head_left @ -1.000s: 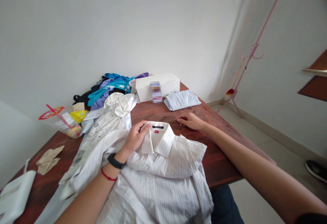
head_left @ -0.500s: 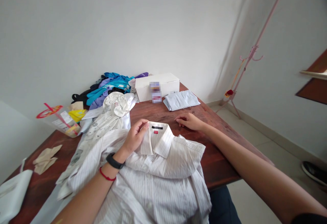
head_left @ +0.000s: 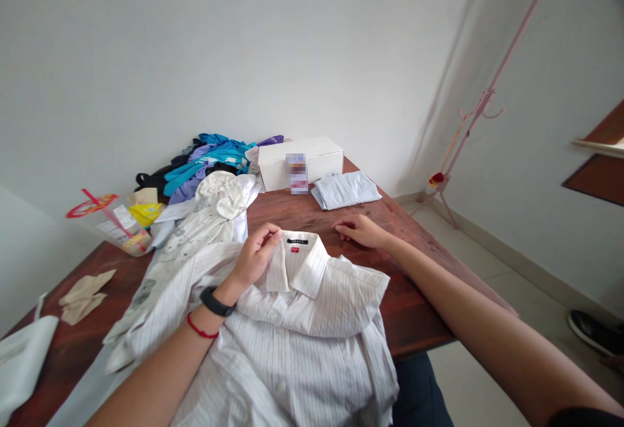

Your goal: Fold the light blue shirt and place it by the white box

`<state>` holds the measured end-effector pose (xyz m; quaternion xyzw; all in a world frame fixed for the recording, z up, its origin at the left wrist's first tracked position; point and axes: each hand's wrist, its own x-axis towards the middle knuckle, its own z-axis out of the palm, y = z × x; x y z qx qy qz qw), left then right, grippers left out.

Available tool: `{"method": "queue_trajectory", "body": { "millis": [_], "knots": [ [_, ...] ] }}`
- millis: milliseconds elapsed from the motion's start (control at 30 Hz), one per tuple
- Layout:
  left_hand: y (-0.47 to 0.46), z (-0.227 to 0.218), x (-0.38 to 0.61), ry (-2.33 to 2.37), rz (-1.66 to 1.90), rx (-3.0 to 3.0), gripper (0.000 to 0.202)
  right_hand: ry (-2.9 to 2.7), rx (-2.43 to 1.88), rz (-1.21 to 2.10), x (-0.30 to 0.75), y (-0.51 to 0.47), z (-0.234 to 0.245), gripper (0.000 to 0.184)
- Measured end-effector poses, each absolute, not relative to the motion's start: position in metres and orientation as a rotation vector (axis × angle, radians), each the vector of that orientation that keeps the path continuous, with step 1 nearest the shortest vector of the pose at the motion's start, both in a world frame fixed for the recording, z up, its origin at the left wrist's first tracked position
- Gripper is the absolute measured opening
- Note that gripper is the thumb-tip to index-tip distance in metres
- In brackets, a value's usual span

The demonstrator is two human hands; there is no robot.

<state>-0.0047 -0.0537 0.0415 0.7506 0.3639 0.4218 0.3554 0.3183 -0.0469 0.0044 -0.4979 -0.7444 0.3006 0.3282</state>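
A white striped collared shirt [head_left: 297, 349] lies face up across the table's front, its collar toward the far side and its lower part running out of view at the bottom. My left hand [head_left: 256, 253] is closed on the left side of the collar, thumb and fingers pinching its edge. Inside the neck are a black label and a small red tag. To the right of the collar, my right hand [head_left: 363, 231] rests on the bare wood, apart from the shirt. Its fingers are loosely curled, and nothing shows in them.
Behind stand a white box [head_left: 316, 164] and a folded light-blue garment [head_left: 347, 190]. A heap of blue, purple and black clothes [head_left: 209, 160] lies back left, near a printed pale garment [head_left: 195, 229]. A plastic cup with straw [head_left: 119, 224] leans at the left. A pink stand [head_left: 490, 92] is beyond the table [head_left: 409, 277].
The view has shifted slightly. Both hands keep their places, the left on the collar and the right on the table; the shirt looks the same.
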Motion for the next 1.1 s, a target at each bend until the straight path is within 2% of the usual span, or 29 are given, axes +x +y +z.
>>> {"method": "queue_trajectory", "body": {
  "millis": [200,367,533,767,867,1100],
  "knots": [
    [-0.049,0.037,-0.007,0.944,1.144,1.892,0.026,-1.929,-1.314,0.824,0.314,-0.050,0.005,0.033],
    [-0.048,0.034,-0.004,0.973,1.273,1.867,0.027,-1.857,-1.249,1.020,0.304,-0.058,0.010,0.045],
    [-0.051,0.034,-0.003,0.911,1.248,1.893,0.025,-1.822,-1.088,1.226,0.298,-0.062,0.009,0.053],
    [-0.054,0.031,0.001,0.827,1.140,1.958,0.026,-1.637,-0.956,1.503,0.287,-0.069,0.005,0.041],
    [-0.055,0.031,0.001,0.814,1.134,1.968,0.027,-1.613,-0.961,1.492,0.282,-0.072,0.005,0.032],
    [-0.057,0.029,-0.002,0.818,1.094,2.006,0.027,-1.590,-0.967,1.448,0.277,-0.074,0.004,0.031]
  ]
}}
